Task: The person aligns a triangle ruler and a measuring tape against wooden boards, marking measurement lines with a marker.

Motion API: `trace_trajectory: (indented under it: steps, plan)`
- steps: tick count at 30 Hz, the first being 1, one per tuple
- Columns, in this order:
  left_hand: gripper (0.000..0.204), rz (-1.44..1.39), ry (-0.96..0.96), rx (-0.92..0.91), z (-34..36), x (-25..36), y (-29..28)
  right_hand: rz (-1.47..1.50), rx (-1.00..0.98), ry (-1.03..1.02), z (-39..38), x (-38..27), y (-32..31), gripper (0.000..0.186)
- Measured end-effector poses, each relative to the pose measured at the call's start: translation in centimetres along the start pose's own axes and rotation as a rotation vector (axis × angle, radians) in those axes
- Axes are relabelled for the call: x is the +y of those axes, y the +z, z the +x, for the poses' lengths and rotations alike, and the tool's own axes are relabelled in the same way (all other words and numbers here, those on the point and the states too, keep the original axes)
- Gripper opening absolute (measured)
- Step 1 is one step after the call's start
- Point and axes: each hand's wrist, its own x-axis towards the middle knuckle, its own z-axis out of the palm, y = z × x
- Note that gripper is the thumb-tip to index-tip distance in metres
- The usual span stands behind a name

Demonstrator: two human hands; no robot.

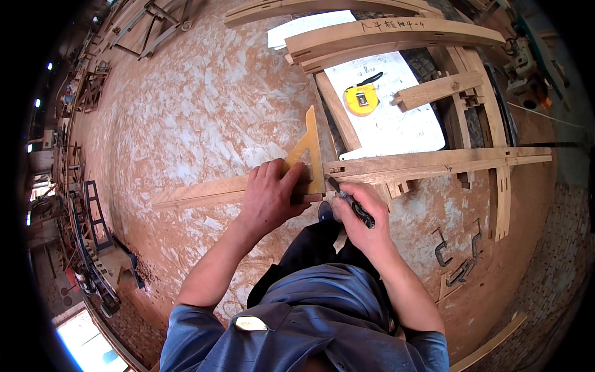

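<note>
My left hand (265, 193) is closed over a pale wooden beam (201, 191) and presses a yellow triangular set square (317, 162) against it. The square's long edge stands across the timber, its tip pointing away from me. In my right hand (367, 217) is a black pen-shaped tool (361, 213), its exact kind unclear. Its thin tip touches or hovers by the near end of a second beam (421, 163), just right of the square. A small mortise shows near that end. My left palm and fingers hide where the two timbers come close.
A yellow tape measure (361, 99) lies on white paper sheets (403, 131). Curved beams (396, 36) lie beyond, and a short board (440, 90) sits at right. Several clamps (458, 273) rest on the stained floor at lower right. Wooden frames (152, 25) stand far left.
</note>
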Motion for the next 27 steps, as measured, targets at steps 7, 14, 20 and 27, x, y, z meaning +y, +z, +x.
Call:
trace_trajectory:
  steps: [7,14,20,27]
  plan:
    - [0.085,-0.006,-0.009,-0.013,0.0,0.0,-0.1,-0.004,-0.018,-0.039,0.3,0.4,0.2,0.025]
    - [0.082,-0.003,-0.013,-0.008,0.0,0.0,0.1,0.003,0.021,0.002,0.9,0.1,0.2,0.024]
    - [0.082,-0.002,-0.001,0.008,0.0,0.0,0.0,0.004,0.022,-0.033,1.6,0.4,0.7,0.024]
    - [0.085,-0.011,-0.011,-0.015,0.1,0.0,-0.1,0.013,0.025,-0.01,1.6,0.5,0.6,0.024]
